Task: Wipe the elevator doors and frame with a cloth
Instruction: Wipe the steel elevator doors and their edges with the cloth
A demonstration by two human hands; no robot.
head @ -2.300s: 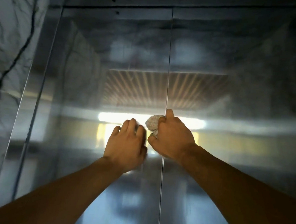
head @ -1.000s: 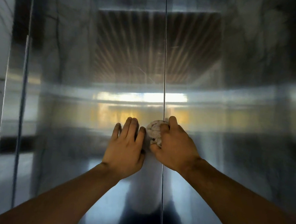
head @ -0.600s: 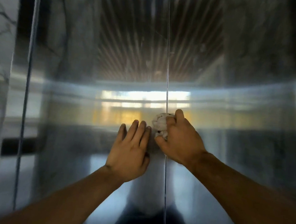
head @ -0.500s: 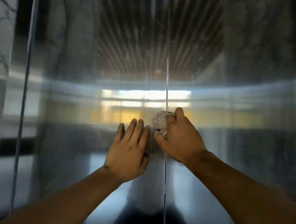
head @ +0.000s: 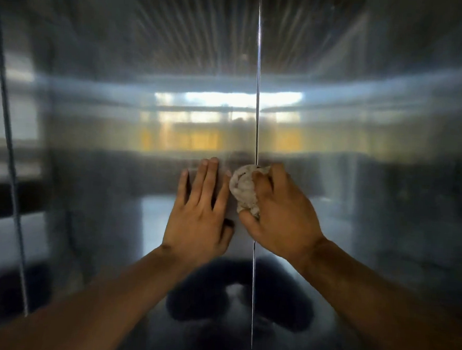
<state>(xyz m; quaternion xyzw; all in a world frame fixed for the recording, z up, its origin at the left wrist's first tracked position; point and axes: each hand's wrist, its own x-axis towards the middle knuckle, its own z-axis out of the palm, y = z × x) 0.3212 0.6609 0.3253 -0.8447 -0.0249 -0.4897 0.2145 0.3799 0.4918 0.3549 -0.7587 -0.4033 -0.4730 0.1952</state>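
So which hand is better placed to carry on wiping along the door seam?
The right hand: it grips the balled cloth against the center seam. The left hand lies flat on the left door panel, holding nothing.

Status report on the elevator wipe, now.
Right hand grips balled cloth, pressed at centre door seam. Left hand flat on left door, fingers straight. Nothing blocking the doors.

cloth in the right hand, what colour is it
Off-white with faint grey mottling; the cloth shows best in the head view, bunched in the right hand.
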